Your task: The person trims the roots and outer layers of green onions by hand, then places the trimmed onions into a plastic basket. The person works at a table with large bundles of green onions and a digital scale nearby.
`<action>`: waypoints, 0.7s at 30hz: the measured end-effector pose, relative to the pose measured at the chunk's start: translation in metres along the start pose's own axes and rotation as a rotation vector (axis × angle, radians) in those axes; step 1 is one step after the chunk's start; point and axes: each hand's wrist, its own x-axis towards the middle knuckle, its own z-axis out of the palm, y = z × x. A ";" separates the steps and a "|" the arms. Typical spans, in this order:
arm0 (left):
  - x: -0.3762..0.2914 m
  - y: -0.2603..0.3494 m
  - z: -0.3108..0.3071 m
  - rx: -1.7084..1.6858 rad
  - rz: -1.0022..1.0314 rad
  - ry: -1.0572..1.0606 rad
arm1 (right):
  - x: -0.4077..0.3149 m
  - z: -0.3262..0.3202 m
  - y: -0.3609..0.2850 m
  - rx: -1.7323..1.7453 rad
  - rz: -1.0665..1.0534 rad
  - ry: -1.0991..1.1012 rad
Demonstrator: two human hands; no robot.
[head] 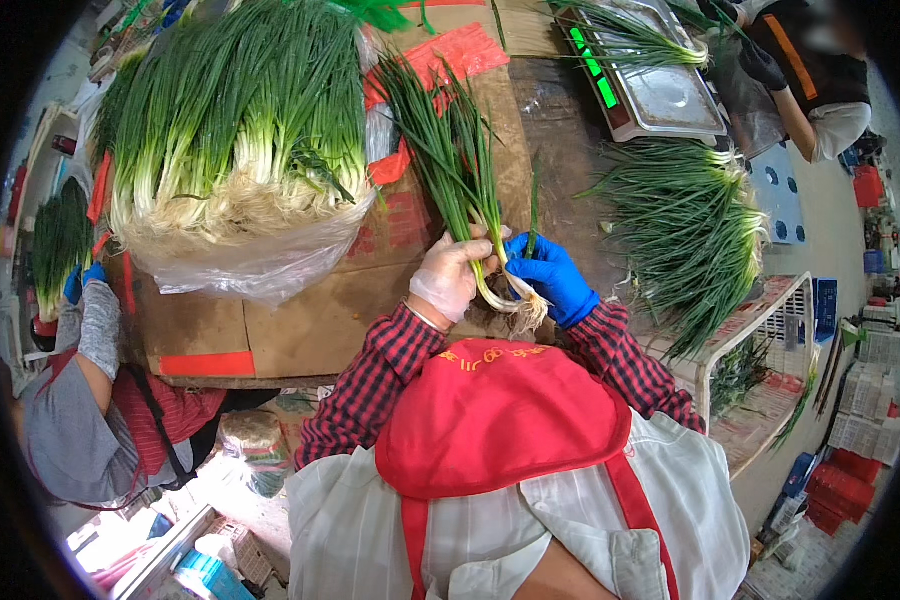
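My left hand (450, 274), in a thin clear glove, grips a small bunch of green onions (457, 172) by the pale stems; the leaves point away from me. My right hand (551, 277), in a blue glove, is closed around the stems near the roots, with a single green leaf (534, 202) standing up from its fingers. The stringy roots (529, 311) hang between my hands above the table's near edge. To the left, a large pile of green onions (247, 105) lies on a clear plastic sheet (255, 262), roots towards me.
More green onions (682, 225) lie at the right, below a weighing scale (671, 97) holding a few stalks. Cardboard (307, 322) covers the table. A white plastic crate (754, 337) stands at the right edge. Co-workers work at the far left and upper right.
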 end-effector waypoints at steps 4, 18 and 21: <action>0.006 -0.009 0.008 0.004 0.122 -0.013 | -0.009 0.009 -0.003 -0.298 -0.168 0.050; 0.000 0.001 0.011 -0.013 0.176 -0.074 | -0.009 0.033 -0.039 -0.242 -0.263 0.197; -0.008 0.008 0.020 -0.028 0.144 -0.080 | -0.001 0.018 -0.029 -0.295 -0.168 0.180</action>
